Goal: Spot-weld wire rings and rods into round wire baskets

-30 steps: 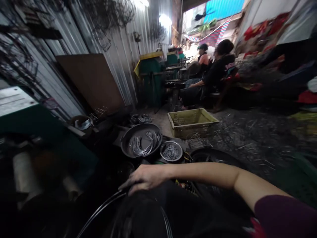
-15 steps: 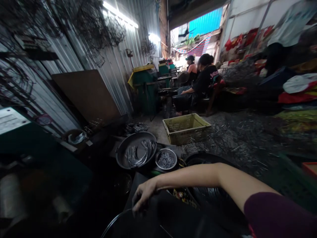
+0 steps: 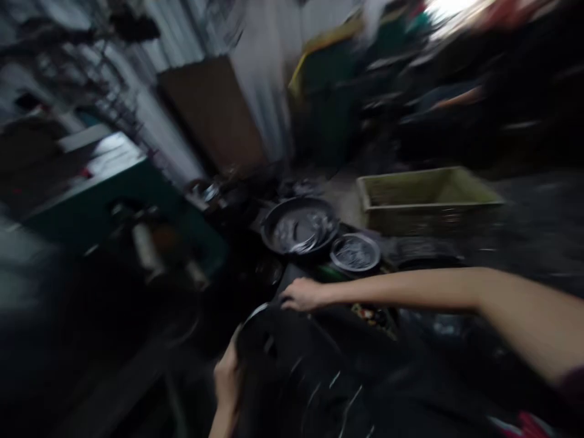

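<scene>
Head view, heavily blurred. Puts left hand (image 3: 228, 372) at low centre, thumb side up against the lower end of a thin, curved, silver wire arc (image 3: 256, 313); can't tell if pinching it, grip too smeared. Sets right hand (image 3: 301, 295) just beyond the arc's upper end, above black cloth (image 3: 314, 347) over the lap, fingers curled down; can't tell from blur whether pressed together or closed on anything. Shows pale, thin wire strands (image 3: 351, 404) on the cloth, nearer the camera. Past the right hand, shows a round dark pan (image 3: 274, 234) holding curved silver wires (image 3: 305, 243), with a small round metal bowl (image 3: 335, 258) of short silver pieces (image 3: 356, 252) just beside its right side. Farther right, places a yellow-green rectangular plastic crate (image 3: 410, 213) on the floor. At left, shows a green machine with a pale top (image 3: 100, 204); behind, a brown flat board (image 3: 214, 115) leaning on corrugated metal wall (image 3: 264, 61). At upper right, catches another person's forearm (image 3: 458, 98).
</scene>
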Demonstrator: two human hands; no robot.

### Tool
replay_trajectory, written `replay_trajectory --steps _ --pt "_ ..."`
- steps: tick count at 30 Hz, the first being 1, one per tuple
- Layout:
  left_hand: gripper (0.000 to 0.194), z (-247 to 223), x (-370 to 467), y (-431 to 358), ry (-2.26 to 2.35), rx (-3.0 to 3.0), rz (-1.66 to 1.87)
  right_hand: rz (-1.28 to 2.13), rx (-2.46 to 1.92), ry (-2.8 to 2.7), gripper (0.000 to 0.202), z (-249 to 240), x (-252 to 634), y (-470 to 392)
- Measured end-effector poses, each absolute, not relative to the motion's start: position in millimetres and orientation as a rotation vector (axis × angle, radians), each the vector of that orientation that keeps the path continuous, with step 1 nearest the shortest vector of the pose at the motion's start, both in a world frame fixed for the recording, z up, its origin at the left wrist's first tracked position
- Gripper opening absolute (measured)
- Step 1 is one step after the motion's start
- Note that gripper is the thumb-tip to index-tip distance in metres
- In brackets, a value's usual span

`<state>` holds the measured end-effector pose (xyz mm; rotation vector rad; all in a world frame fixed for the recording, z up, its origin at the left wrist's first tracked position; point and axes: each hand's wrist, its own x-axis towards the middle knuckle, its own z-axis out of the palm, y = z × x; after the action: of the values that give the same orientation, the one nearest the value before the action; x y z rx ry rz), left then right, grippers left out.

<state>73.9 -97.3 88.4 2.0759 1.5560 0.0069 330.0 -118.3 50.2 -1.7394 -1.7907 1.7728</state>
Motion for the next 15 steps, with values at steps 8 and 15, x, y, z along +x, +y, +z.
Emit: replay_trajectory --steps 8,15 --pt "0.055 49.1 26.9 -112.4 1.595 2.093 -0.577 1.643 -1.578 -2.123 0.043 -17.0 287.7 -111.5" --pt "0.040 47.1 26.6 -114.8 1.567 2.035 -0.444 1.277 -1.591 -2.496 0.046 -6.9 266.2 -117.0"
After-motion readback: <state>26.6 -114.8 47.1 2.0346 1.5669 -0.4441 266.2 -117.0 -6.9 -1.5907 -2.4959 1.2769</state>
